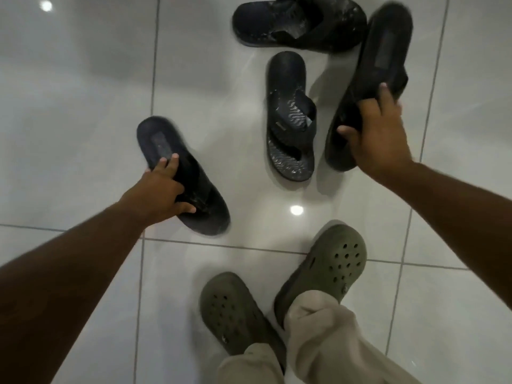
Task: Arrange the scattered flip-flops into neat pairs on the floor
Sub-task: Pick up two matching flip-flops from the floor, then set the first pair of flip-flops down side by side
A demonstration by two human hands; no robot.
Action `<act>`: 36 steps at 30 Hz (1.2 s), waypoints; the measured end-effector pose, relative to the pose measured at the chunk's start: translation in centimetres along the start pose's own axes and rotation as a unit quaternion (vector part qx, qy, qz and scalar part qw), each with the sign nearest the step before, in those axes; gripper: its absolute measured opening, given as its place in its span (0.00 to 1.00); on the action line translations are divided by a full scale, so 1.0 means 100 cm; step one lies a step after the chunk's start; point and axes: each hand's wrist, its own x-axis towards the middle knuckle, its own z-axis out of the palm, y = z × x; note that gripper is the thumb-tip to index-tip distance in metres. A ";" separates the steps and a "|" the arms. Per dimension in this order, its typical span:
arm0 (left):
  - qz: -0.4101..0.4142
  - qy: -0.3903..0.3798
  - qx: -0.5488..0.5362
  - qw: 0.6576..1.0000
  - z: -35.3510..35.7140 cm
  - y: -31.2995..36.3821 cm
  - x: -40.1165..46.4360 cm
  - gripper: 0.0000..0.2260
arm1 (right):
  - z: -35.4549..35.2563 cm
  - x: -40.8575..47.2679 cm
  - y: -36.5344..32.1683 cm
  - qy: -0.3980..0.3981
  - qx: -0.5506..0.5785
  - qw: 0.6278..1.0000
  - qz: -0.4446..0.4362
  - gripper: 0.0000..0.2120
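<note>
Several black flip-flops are spread over the glossy white tiled floor (pixel 83 106). My left hand (pixel 159 194) grips the strap of one black flip-flop (pixel 163 142) at centre left, its heel pointing away. My right hand (pixel 379 134) holds a second black flip-flop (pixel 385 42) by its strap at the right, tilted with the heel up and away. Between them a wave-patterned flip-flop (pixel 289 117) lies flat on the floor, untouched. A worn, scuffed flip-flop (pixel 299 22) lies crosswise at the top.
My own feet in olive green clogs, the left clog (pixel 230 309) and the right clog (pixel 329 261), stand at the bottom centre below beige trousers (pixel 318 347). Grey grout lines cross the tiles, and ceiling lights reflect off the floor.
</note>
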 end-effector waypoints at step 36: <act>0.087 0.048 0.113 0.989 -0.034 -0.025 -0.002 0.29 | 0.097 -0.058 -0.174 -0.210 -0.087 0.969 -0.100 0.24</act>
